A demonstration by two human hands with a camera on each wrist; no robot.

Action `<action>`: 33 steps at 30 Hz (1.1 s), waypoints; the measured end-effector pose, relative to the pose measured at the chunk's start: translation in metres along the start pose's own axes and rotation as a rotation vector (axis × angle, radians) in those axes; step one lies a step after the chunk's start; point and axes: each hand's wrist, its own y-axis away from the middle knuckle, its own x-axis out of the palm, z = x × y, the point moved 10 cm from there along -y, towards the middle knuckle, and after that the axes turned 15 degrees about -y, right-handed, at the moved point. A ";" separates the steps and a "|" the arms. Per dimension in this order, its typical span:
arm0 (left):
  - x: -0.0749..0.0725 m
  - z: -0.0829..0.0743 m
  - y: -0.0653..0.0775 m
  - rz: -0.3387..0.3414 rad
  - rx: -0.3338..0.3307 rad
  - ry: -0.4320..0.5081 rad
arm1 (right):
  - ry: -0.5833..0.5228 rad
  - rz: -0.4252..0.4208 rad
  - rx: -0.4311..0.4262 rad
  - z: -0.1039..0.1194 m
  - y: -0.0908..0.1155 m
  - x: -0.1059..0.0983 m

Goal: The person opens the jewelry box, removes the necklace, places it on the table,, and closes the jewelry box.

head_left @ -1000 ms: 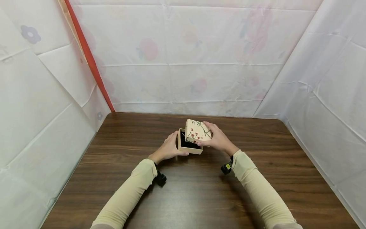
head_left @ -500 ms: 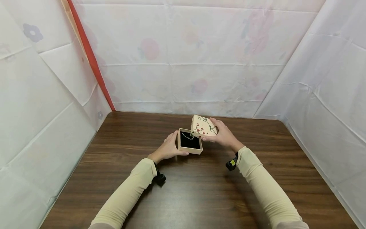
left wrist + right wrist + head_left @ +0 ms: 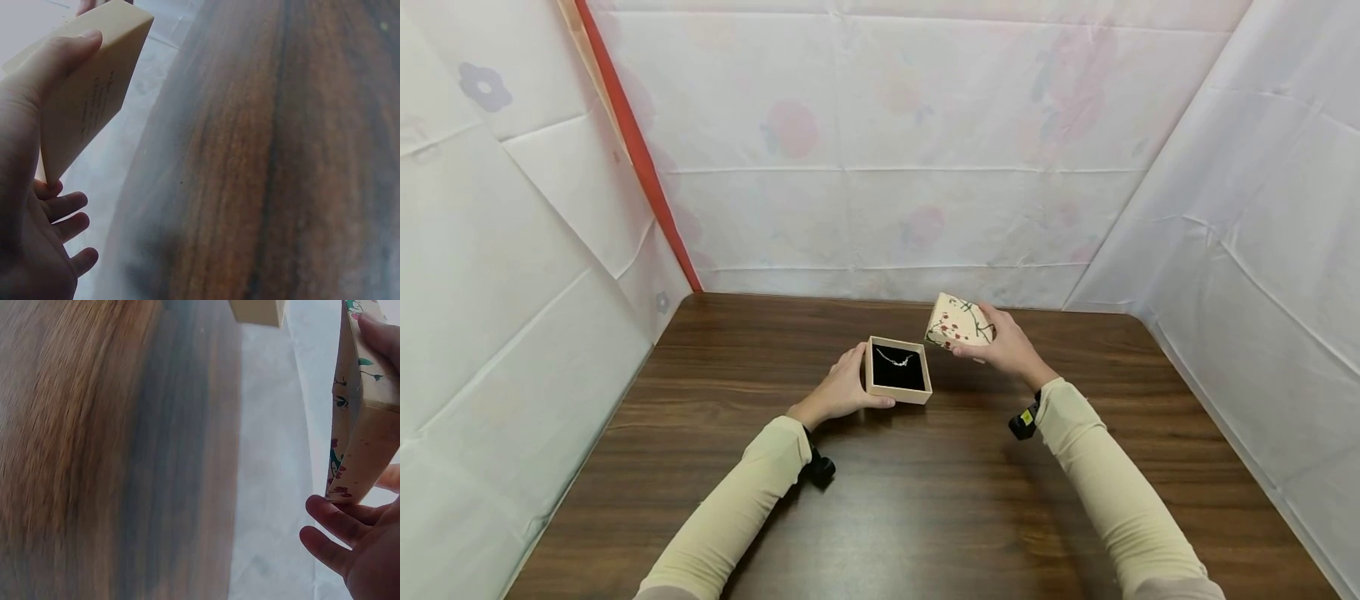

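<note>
My left hand (image 3: pixel 842 388) grips the left side of a cream jewelry box base (image 3: pixel 901 396), thumb along its near side. The same base (image 3: pixel 94 94) fills the upper left of the left wrist view, with small print on its underside. Inside it, a thin silver necklace (image 3: pixel 898 362) lies on a black pad (image 3: pixel 895 377). My right hand (image 3: pixel 1006 346) holds the box lid (image 3: pixel 961 323), patterned with red blossoms and green branches, up and to the right of the base, apart from it. In the right wrist view the lid (image 3: pixel 372 440) is tilted between thumb and fingers.
A dark wood-grain table (image 3: pixel 880 500) spreads beneath both hands. White printed sheets (image 3: pixel 880 150) stand behind it and on both sides, with a red strip (image 3: pixel 640 154) at the back left corner. Black wrist cameras (image 3: pixel 822 472) are strapped to both wrists.
My right hand has lifted the lid off to the right and away, uncovering the black pad and necklace. The left hand and the base have stayed in place.
</note>
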 end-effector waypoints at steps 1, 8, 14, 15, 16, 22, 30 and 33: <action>0.000 0.000 0.000 0.001 -0.003 0.004 | 0.009 -0.003 0.008 -0.003 0.000 -0.001; 0.001 0.000 0.001 0.012 -0.012 0.012 | 0.025 -0.023 0.039 -0.020 0.003 -0.010; 0.000 -0.001 0.002 0.006 -0.013 0.017 | 0.018 -0.023 0.086 -0.038 0.008 -0.014; 0.001 -0.001 0.002 0.007 -0.011 0.015 | 0.022 -0.024 0.096 -0.042 0.009 -0.015; 0.001 -0.001 0.001 0.007 -0.010 0.014 | 0.028 -0.026 0.103 -0.045 0.009 -0.016; 0.003 0.000 0.001 0.012 -0.011 0.011 | 0.054 -0.030 0.117 -0.061 0.010 -0.020; 0.003 -0.003 0.001 0.015 -0.007 0.015 | 0.092 -0.026 0.136 -0.082 0.010 -0.021; 0.003 -0.004 0.001 0.015 -0.006 0.018 | 0.112 -0.033 0.127 -0.084 0.011 -0.022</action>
